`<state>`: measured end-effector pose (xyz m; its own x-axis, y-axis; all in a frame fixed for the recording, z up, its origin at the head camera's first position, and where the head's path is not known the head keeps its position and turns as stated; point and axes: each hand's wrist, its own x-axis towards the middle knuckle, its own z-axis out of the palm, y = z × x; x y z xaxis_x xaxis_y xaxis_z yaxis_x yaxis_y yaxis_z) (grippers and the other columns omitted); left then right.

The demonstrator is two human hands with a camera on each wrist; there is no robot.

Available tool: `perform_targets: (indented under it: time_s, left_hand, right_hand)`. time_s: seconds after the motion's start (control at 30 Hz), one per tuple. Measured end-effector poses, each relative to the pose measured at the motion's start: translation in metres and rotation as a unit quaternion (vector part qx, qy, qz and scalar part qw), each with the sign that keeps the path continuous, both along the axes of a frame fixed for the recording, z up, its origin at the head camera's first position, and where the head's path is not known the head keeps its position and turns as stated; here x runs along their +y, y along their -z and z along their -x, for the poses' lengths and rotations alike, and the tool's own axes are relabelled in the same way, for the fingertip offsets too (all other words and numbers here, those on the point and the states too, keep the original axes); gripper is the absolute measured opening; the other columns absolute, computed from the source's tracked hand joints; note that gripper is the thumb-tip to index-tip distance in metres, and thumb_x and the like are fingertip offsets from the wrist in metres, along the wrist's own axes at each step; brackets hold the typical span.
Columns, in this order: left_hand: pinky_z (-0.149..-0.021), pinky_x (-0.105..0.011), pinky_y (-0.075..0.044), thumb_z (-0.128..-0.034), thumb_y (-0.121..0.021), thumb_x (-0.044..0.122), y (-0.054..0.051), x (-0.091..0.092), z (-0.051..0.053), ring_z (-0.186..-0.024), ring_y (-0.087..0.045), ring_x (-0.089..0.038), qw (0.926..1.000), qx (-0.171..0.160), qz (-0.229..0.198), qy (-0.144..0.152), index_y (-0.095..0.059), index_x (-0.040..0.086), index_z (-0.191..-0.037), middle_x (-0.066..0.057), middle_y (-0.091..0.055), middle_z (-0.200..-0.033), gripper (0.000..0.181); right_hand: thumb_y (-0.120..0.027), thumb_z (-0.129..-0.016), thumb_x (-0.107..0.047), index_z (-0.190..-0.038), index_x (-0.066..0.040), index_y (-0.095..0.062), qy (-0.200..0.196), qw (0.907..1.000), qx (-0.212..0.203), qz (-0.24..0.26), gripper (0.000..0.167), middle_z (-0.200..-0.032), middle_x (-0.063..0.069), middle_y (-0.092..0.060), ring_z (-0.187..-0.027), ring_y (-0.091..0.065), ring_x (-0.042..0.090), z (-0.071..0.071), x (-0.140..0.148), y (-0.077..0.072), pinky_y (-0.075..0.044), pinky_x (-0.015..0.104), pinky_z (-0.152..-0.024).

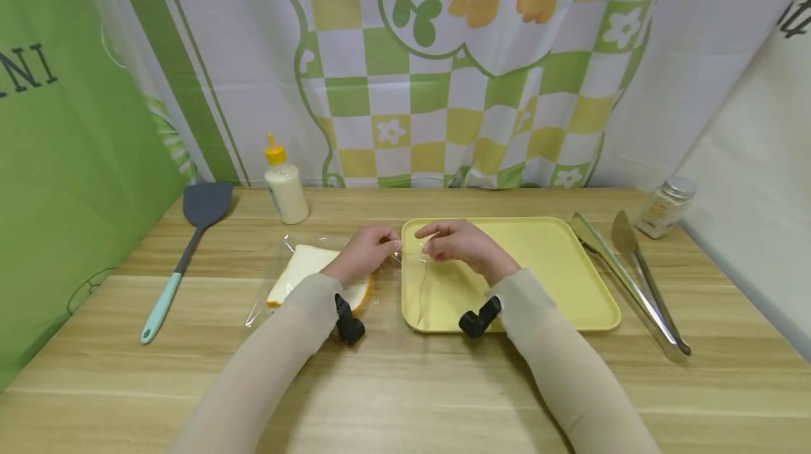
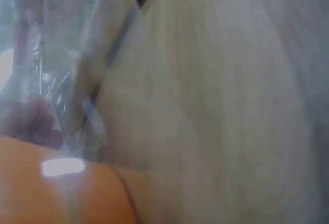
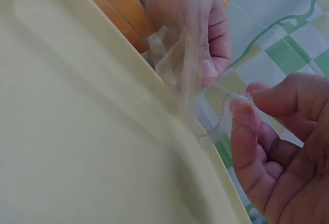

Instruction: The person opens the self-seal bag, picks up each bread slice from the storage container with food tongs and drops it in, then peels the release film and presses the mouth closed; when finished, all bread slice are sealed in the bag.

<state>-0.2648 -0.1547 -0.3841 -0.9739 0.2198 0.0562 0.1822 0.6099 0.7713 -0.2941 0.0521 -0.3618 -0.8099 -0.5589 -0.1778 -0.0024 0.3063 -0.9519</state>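
Observation:
Sliced bread (image 1: 308, 264) lies inside a clear plastic bag (image 1: 265, 303) on the table, partly behind the left forearm. My left hand (image 1: 367, 253) pinches the bag near its open end, at the tray's left edge. With thumb and forefinger my right hand (image 1: 465, 248) pinches the bag's clear flap over the yellow tray (image 1: 545, 264). The right wrist view shows both the left hand (image 3: 213, 39) and the right hand (image 3: 288, 147) on the plastic, with the bread's orange crust (image 3: 121, 8) behind. The left wrist view is blurred by plastic close to the lens.
At the left lies a turner (image 1: 184, 257) with a mint handle. A squeeze bottle (image 1: 286, 186) with a yellow cap stands at the back. Metal tongs (image 1: 640, 285) lie right of the tray, and a seasoning jar (image 1: 667, 207) stands behind them. A curtain hangs along the back edge.

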Motion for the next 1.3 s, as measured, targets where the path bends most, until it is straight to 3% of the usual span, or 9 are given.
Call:
perform_targets:
  time_s: [0.17,0.33,0.7,0.9,1.1,1.3]
  left_hand:
    - [-0.055,-0.026,-0.039,-0.0923,-0.056,0.015,0.002,-0.001,0.002,-0.061,-0.045,-0.015,1.0,0.005,0.003,0.001,-0.06,0.005,-0.084,-0.004,-0.051,-0.071,0.013]
    - [-0.056,-0.026,-0.038,-0.0925,-0.056,0.016,0.002,-0.001,0.002,-0.062,-0.045,-0.015,1.0,0.002,0.005,0.001,-0.06,0.007,-0.083,-0.003,-0.051,-0.071,0.013]
    - [-0.057,-0.025,-0.038,-0.093,-0.056,0.015,0.0,0.0,0.001,-0.063,-0.044,-0.015,1.0,0.001,0.006,0.0,-0.061,0.007,-0.083,-0.002,-0.05,-0.071,0.014]
    - [-0.055,-0.026,-0.038,-0.0937,-0.055,0.017,0.003,0.001,0.001,-0.06,-0.044,-0.015,0.9999,-0.015,-0.001,-0.006,-0.061,0.007,-0.084,-0.003,-0.05,-0.07,0.015]
    - [-0.055,-0.026,-0.039,-0.0947,-0.054,0.022,0.003,0.002,0.0,-0.061,-0.044,-0.015,0.9993,-0.036,-0.008,-0.011,-0.06,0.01,-0.086,-0.003,-0.051,-0.072,0.016]
    - [-0.055,-0.026,-0.037,-0.0943,-0.054,0.02,0.003,-0.007,0.003,-0.061,-0.043,-0.015,0.9986,-0.014,-0.008,-0.051,-0.06,0.008,-0.086,-0.002,-0.049,-0.071,0.016]
  right_hand:
    - [-0.061,-0.086,-0.006,-0.114,0.004,-0.061,-0.039,0.9976,0.052,-0.026,0.03,-0.082,-0.002,-0.063,-0.074,-0.054,0.014,0.002,-0.001,-0.004,-0.05,0.031,-0.074]
    - [-0.061,-0.087,-0.007,-0.108,0.003,-0.064,-0.047,0.9948,0.075,-0.05,0.023,-0.084,0.0,-0.064,-0.072,-0.054,0.014,0.004,-0.005,-0.003,-0.05,0.028,-0.07]
    - [-0.06,-0.088,-0.003,-0.101,0.007,-0.063,-0.045,0.9936,0.085,-0.058,0.017,-0.075,0.0,-0.059,-0.067,-0.051,0.013,0.004,-0.006,-0.002,-0.048,0.027,-0.066]
    - [-0.056,-0.091,-0.003,-0.097,0.011,-0.061,-0.035,0.9909,0.105,-0.076,0.017,-0.071,0.002,-0.056,-0.064,-0.048,0.012,0.002,-0.007,0.0,-0.046,0.025,-0.063]
    - [-0.052,-0.093,-0.004,-0.092,0.006,-0.06,-0.016,0.9879,0.127,-0.088,0.013,-0.075,0.006,-0.056,-0.065,-0.05,0.012,-0.002,-0.006,0.001,-0.046,0.026,-0.062]
    - [-0.048,-0.096,-0.006,-0.093,0.003,-0.054,0.004,0.9937,0.102,-0.046,0.012,-0.082,0.008,-0.056,-0.071,-0.052,0.015,-0.006,0.004,-0.008,-0.048,0.027,-0.067]
